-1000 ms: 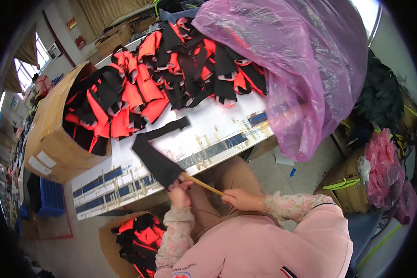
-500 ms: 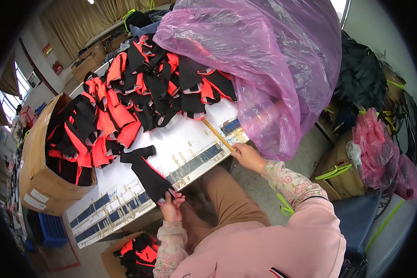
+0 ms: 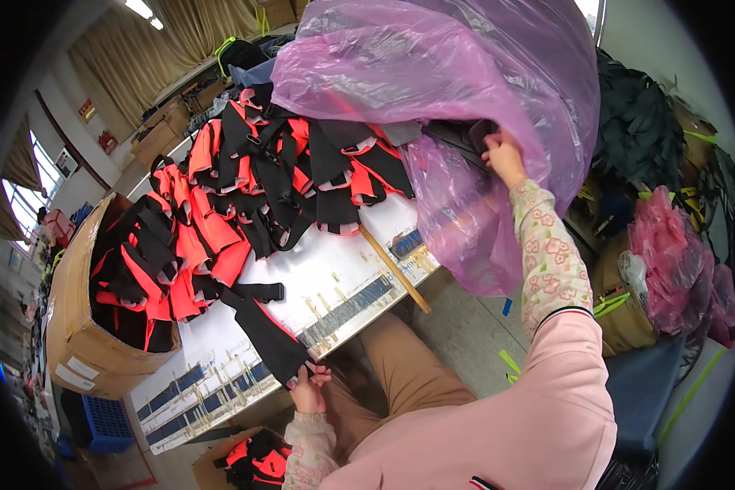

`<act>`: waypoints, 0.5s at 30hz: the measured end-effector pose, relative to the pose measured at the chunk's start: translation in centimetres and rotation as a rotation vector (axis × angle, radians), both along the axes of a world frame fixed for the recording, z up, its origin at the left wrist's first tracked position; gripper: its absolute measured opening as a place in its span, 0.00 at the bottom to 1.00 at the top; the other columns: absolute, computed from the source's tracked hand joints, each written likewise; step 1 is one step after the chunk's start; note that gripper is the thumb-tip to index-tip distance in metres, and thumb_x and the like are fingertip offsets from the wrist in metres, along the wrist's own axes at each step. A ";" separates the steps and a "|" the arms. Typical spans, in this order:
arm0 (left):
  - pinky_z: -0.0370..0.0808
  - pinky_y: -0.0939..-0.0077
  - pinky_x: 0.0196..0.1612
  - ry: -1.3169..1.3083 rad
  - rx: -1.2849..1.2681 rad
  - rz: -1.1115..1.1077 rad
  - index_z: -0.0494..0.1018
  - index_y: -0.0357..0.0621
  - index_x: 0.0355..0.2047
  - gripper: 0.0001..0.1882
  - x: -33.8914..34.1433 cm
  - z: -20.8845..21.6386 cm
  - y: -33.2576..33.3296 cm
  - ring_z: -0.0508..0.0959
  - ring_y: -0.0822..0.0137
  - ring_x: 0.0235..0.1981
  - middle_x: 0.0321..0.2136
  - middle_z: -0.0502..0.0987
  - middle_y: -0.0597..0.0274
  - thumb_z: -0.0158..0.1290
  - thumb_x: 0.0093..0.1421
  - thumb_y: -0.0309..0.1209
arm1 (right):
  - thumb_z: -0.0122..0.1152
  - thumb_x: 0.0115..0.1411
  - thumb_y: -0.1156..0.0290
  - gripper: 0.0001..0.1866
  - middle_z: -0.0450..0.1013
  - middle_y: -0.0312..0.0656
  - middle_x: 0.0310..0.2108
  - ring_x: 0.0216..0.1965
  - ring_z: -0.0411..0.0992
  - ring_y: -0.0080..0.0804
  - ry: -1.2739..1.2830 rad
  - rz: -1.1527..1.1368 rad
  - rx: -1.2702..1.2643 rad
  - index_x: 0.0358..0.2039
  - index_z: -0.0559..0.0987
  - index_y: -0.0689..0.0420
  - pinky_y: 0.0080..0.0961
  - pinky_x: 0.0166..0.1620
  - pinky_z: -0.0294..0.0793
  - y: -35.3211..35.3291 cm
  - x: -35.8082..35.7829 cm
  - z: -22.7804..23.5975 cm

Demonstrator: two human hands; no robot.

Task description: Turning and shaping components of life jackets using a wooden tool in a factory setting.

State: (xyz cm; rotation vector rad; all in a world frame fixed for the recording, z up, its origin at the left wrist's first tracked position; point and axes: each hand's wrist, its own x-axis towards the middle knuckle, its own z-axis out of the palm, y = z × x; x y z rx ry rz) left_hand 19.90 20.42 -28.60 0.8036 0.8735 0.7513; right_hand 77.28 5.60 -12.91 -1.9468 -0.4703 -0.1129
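Observation:
My left hand (image 3: 309, 390) is closed on the lower end of a black fabric strap piece (image 3: 263, 331) with red-orange edging. The strap's upper end, with a black buckle, lies on the white table. My right hand (image 3: 506, 157) reaches into the mouth of a large purple plastic bag (image 3: 400, 73). Its fingers are closed beside dark material (image 3: 453, 140) inside the bag; what exactly they grip is unclear. A wooden stick (image 3: 394, 269) rests on the table, its near end jutting past the edge, touched by neither hand.
Black and red-orange strap pieces (image 3: 220, 220) are heaped on the table (image 3: 335, 286). A cardboard box (image 3: 82, 327) at the left holds more. Another box (image 3: 249, 457) of them is below the table. Pink plastic bags (image 3: 670, 253) and a dark pile (image 3: 637, 122) stand at the right.
My right hand has let go of the wooden stick and moved up and away to the purple bag, where dark material now shows. My left hand still holds the strap piece, slightly lower.

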 end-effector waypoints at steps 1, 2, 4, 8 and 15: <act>0.75 0.62 0.35 0.009 0.014 0.004 0.67 0.41 0.32 0.14 0.0 0.1 -0.1 0.73 0.65 0.16 0.21 0.74 0.54 0.42 0.63 0.39 | 0.51 0.53 0.73 0.16 0.73 0.47 0.28 0.20 0.71 0.34 -0.231 -0.050 0.198 0.43 0.68 0.61 0.32 0.27 0.70 0.1 0.2 0.3; 0.75 0.62 0.35 0.012 0.016 0.008 0.67 0.41 0.32 0.14 -0.1 0.2 0.0 0.73 0.65 0.16 0.21 0.74 0.54 0.42 0.63 0.39 | 0.52 0.52 0.75 0.17 0.73 0.50 0.33 0.28 0.73 0.39 -0.243 -0.061 0.150 0.44 0.68 0.61 0.34 0.32 0.70 -0.2 0.1 1.5; 0.75 0.62 0.35 0.018 0.017 0.005 0.67 0.41 0.32 0.14 0.0 0.4 0.1 0.73 0.65 0.16 0.22 0.74 0.54 0.41 0.63 0.39 | 0.54 0.52 0.74 0.29 0.70 0.51 0.41 0.40 0.71 0.45 -0.373 -0.092 -0.051 0.55 0.59 0.57 0.34 0.42 0.69 -0.2 0.6 2.0; 0.75 0.62 0.36 0.044 0.030 0.005 0.66 0.41 0.32 0.14 -0.1 0.3 0.4 0.73 0.65 0.16 0.22 0.74 0.54 0.41 0.63 0.40 | 0.60 0.49 0.68 0.37 0.64 0.52 0.50 0.53 0.62 0.46 -0.672 -0.158 -0.482 0.58 0.55 0.58 0.35 0.53 0.62 0.5 -1.7 2.0; 0.75 0.60 0.36 0.042 0.028 0.003 0.66 0.40 0.33 0.14 -0.5 -0.6 0.6 0.74 0.65 0.17 0.22 0.73 0.54 0.43 0.62 0.40 | 0.58 0.51 0.58 0.18 0.73 0.48 0.34 0.37 0.71 0.47 -0.665 -0.073 -0.308 0.36 0.74 0.57 0.38 0.40 0.68 4.8 -4.5 -0.3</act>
